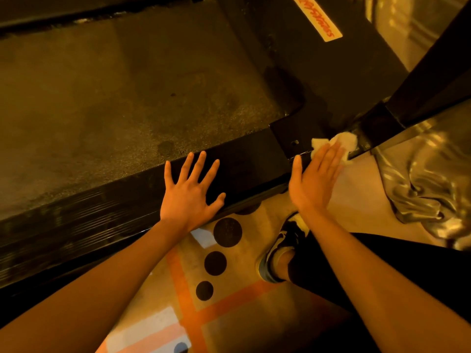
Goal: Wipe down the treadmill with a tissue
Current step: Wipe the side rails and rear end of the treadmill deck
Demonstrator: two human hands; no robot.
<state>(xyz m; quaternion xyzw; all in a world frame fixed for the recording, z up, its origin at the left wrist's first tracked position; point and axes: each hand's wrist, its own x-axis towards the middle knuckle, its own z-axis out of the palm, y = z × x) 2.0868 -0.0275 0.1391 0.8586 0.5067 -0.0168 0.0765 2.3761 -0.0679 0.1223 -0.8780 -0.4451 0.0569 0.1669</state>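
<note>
The treadmill fills the upper left: a dusty grey belt (122, 98) and a black side rail (244, 161) running along its near edge. My left hand (190, 192) lies flat on the side rail with fingers spread. My right hand (316, 177) presses a crumpled white tissue (344, 142) with straight fingers against the rail's front end, where the black upright post (382, 123) joins the base. The fingers hide part of the tissue.
A crumpled silver sheet (428, 179) lies on the floor to the right of the post. Below the rail, the floor (242, 314) has orange lines and black dots. My foot in a dark shoe (280, 248) stands beside the treadmill. A red-lettered label (318, 16) sits on the motor cover.
</note>
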